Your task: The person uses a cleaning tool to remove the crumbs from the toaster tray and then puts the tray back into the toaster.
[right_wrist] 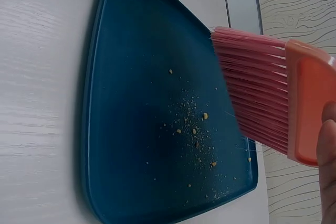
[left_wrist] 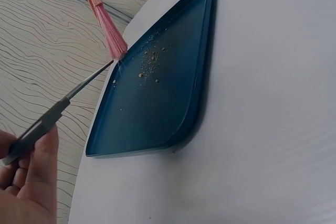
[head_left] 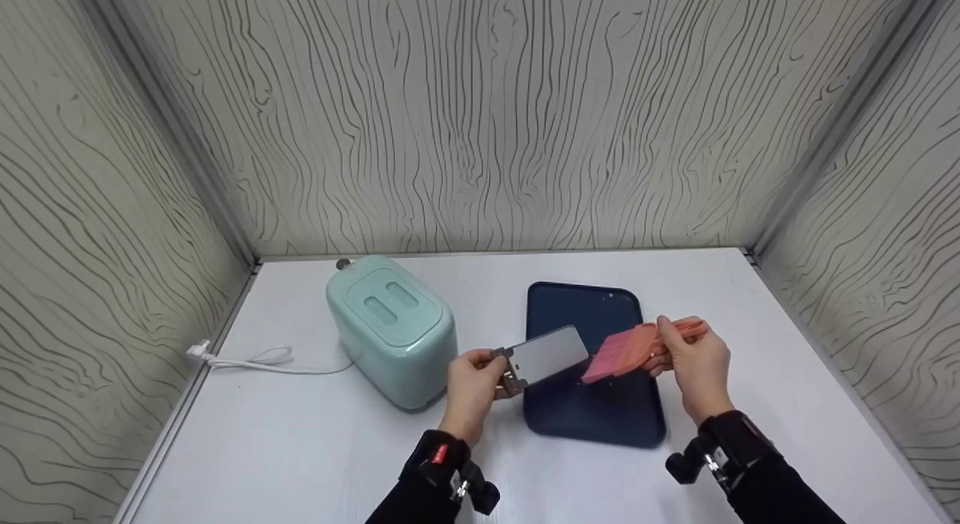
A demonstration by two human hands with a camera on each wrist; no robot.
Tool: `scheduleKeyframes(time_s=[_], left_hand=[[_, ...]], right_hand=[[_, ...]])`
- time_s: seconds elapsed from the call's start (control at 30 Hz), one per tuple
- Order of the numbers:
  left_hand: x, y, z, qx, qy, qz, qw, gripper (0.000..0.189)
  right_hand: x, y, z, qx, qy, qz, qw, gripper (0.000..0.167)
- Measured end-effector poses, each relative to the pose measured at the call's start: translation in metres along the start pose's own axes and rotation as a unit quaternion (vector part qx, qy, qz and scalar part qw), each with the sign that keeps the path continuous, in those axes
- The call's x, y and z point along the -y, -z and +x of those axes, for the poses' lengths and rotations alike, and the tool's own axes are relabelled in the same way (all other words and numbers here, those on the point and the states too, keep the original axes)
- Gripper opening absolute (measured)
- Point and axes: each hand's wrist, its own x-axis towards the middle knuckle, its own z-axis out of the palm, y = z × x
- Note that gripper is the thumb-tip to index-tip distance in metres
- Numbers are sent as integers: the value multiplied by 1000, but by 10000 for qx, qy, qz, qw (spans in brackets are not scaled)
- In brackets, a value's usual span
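Observation:
My left hand (head_left: 471, 393) pinches the dark end of a flat metal crumb tray (head_left: 550, 356), which is tilted over a dark blue tray (head_left: 592, 419). From the other side, my right hand (head_left: 699, 361) grips the handle of an orange brush with pink bristles (head_left: 611, 355). In the left wrist view the bristle tips (left_wrist: 118, 51) are at the far end of the crumb tray (left_wrist: 86, 81). Brown crumbs (right_wrist: 205, 116) and fine specks lie scattered on the blue tray, clearest in the right wrist view.
A mint-green toaster (head_left: 397, 344) stands on the white table (head_left: 315, 449), left of my left hand. Its white cord (head_left: 262, 365) runs left to a plug (head_left: 199, 350) at the table's edge. Wood-patterned panels (head_left: 480, 118) enclose the back and sides.

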Motion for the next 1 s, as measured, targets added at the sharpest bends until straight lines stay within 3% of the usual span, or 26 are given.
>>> scheduleKeyframes(time_s=[0.33, 0.6, 0.73, 1.0], left_hand=[[-2, 0, -1, -9, 49, -45, 10000, 15], [0, -1, -1, -39, 14, 59, 10000, 14], [0, -1, -1, -42, 33, 75, 10000, 15], [-3, -4, -4, 24, 50, 152, 9999, 17]], right_hand=[[10, 0, 4, -346, 196, -63, 9992, 31], [27, -12, -3, -404, 948, -239, 9944, 31], [37, -25, -8, -24, 1313, -157, 9912, 30], [61, -56, -26, 1198, 1467, 229, 9816, 30]])
